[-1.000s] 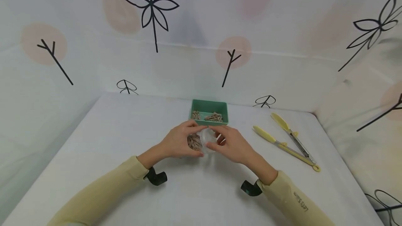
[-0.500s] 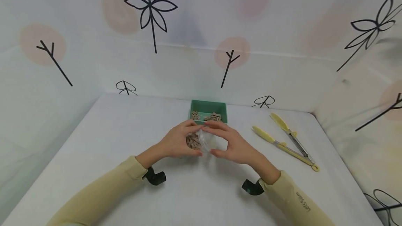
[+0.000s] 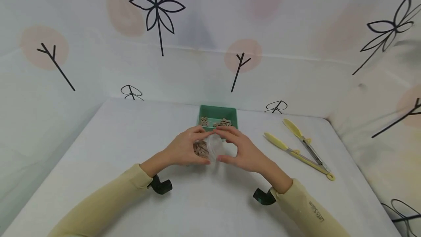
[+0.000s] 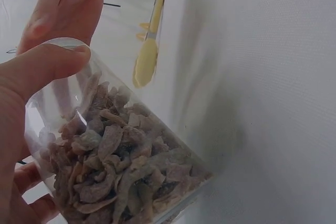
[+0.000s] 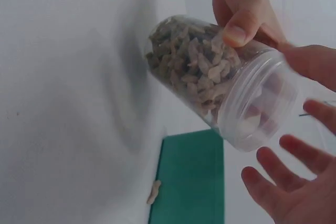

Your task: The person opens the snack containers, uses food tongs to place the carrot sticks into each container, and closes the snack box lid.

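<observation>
A clear plastic jar of brownish dried strips lies tilted on its side between my hands. My left hand grips the jar's body, its thumb along the clear wall in the left wrist view. At the jar's mouth sits a translucent lid, facing right. Around it my right hand is spread, thumb and fingertips close to the lid's edge. In the right wrist view that hand's fingers stand apart from the lid.
Just beyond the hands stands a green tray with two piles of similar brown strips. One pale strip shows beside the green wall in the right wrist view. Yellow-tipped tongs lie spread on the right of the white table.
One second ago my right fingers were curled closer around the lid; they have since spread wider. The lid tipped edge-on half a second ago and now faces right again. The left hand keeps its grip.
</observation>
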A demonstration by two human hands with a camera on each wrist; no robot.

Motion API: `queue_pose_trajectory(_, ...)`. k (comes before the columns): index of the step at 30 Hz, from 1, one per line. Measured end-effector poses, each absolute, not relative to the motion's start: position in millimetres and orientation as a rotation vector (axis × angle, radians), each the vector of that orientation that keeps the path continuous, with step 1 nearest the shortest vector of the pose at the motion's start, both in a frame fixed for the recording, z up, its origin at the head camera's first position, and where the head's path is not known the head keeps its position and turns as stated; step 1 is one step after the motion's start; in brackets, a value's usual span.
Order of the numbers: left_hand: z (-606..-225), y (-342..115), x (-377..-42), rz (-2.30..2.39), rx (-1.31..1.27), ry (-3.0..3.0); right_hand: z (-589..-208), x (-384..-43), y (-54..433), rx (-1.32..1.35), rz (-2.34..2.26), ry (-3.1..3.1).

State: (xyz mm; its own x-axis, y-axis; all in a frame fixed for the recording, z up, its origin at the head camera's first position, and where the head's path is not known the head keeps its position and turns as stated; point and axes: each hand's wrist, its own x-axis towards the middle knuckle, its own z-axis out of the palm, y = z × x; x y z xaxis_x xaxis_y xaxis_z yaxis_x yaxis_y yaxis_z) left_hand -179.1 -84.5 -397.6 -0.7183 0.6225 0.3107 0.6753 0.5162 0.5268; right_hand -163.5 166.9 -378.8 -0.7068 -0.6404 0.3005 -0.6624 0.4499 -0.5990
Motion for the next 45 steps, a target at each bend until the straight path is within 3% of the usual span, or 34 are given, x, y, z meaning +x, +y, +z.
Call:
queue_pose_trajectory(5, -396, -83, -178, -0.982, -1.137, -2.655, -380, -162, 166, 1.290, 1.088, -2.570)
queue_pose_trajectory(12, -393, -82, -179, -0.964, -1.132, -2.644, -382, -159, 158, 0.943, 1.046, -2.697)
queue_pose_trajectory(21, -388, -84, -179, -1.038, -1.150, -2.631, -378, -164, 165, 1.300, 1.119, -2.509)
queue_pose_trajectory(30, -388, -82, -181, -1.000, -1.142, -2.630, -376, -164, 156, 0.974, 1.045, -2.690)
queue_pose_trajectory(39, -384, -84, -181, -1.050, -1.136, -2.642, -371, -169, 163, 1.342, 1.191, -2.505)
queue_pose_trajectory(45, -385, -80, -178, -1.059, -1.133, -2.670, -369, -166, 157, 1.151, 1.161, -2.633)
